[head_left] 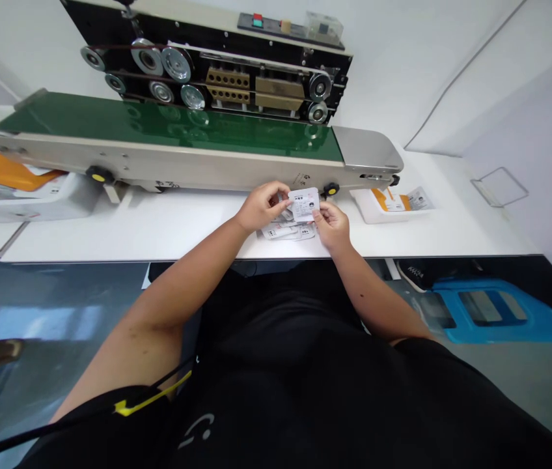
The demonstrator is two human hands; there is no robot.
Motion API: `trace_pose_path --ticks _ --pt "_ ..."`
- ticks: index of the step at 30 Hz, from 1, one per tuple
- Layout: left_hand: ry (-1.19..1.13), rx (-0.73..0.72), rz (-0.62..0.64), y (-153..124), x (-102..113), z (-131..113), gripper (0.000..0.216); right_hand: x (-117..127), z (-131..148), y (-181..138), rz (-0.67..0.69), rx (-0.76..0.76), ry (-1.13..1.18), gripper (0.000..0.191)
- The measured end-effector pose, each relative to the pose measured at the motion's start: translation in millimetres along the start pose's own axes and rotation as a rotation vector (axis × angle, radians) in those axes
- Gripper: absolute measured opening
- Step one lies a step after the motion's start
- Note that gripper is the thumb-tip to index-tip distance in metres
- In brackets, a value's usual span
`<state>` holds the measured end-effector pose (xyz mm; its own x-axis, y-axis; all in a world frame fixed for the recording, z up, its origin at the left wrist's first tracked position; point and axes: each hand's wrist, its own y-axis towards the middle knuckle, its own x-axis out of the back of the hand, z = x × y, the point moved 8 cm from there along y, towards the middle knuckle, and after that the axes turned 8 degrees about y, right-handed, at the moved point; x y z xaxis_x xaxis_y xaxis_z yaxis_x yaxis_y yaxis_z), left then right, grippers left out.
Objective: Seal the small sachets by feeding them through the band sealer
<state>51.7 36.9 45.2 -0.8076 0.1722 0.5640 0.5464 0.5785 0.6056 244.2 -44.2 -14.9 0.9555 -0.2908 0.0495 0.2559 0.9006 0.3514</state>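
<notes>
Both hands hold one small white printed packet just above the white table's front part. My left hand pinches its left edge with closed fingers. My right hand grips its right lower corner, fingers closed. Under the hands lies a small pile of similar white packets on the table. Directly behind stands a band sealer with a long green conveyor belt.
The sealer's black head with rollers and a control panel rises behind the belt. A white tray with orange and white packets sits to the right. A white box with orange sheets is at left. A blue stool stands on the floor.
</notes>
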Motion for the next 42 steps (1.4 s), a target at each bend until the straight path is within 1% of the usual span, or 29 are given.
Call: trace_pose_path --ticks 3,6,11,15,17,19,21,23,25,27,29,31,33,35,39,42 --pt "-0.063 -0.026 -0.059 1.3 4.5 -2.1 0.018 -4.8 0.9 -1.5 0.038 0.008 -0.006 0.035" --pt "-0.094 -0.053 -0.089 2.8 8.6 -5.1 0.026 -6.2 5.5 -2.0 0.047 0.044 -0.02 0.032" --pt "-0.12 -0.03 -0.093 4.1 11.1 -5.7 0.032 -3.2 11.4 -2.2 0.004 0.081 -0.145 0.031" --pt "-0.162 -0.013 -0.106 3.7 10.1 -1.0 0.034 -2.9 21.2 -6.6 -0.016 0.126 -0.268 0.032" --pt "-0.196 0.014 -0.101 2.7 7.8 3.9 0.031 -2.3 31.9 -7.3 -0.013 0.149 -0.334 0.032" --pt "-0.221 0.057 -0.075 1.3 4.1 9.5 0.028 0.5 49.4 -2.1 -0.009 0.182 -0.366 0.03" --pt "-0.183 0.092 -0.015 -0.3 -0.7 13.5 0.026 9.4 73.1 13.2 -0.043 0.212 -0.331 0.027" --pt "-0.092 0.099 0.068 -1.5 -5.5 15.5 0.028 25.8 97.7 40.0 -0.136 0.207 -0.226 0.026" --pt "-0.005 0.09 0.13 -2.0 -7.8 17.0 0.031 45.0 116.4 74.8 -0.256 0.153 -0.09 0.022" --pt "0.058 0.081 0.158 -1.9 -7.5 18.6 0.031 58.4 124.3 111.2 -0.335 0.048 0.034 0.013" --pt "0.103 0.075 0.168 -1.6 -6.6 20.1 0.03 62.3 120.2 142.1 -0.357 -0.108 0.132 0.005" --pt "0.134 0.062 0.176 -1.7 -6.4 20.3 0.029 59.0 109.0 162.0 -0.358 -0.272 0.201 0.014" --pt "0.154 0.047 0.18 -2.0 -6.4 19.9 0.028 53.4 97.6 172.0 -0.368 -0.396 0.247 0.021" --pt "0.167 0.035 0.183 -2.3 -6.7 19.5 0.028 47.6 89.5 176.9 -0.378 -0.47 0.282 0.025" --pt "0.18 0.025 0.196 -2.5 -7.8 19.1 0.027 37.2 81.0 184.1 -0.347 -0.565 0.347 0.026" --pt "0.181 0.018 0.196 -2.4 -8.0 18.3 0.027 31.1 77.6 189.7 -0.312 -0.608 0.362 0.028"
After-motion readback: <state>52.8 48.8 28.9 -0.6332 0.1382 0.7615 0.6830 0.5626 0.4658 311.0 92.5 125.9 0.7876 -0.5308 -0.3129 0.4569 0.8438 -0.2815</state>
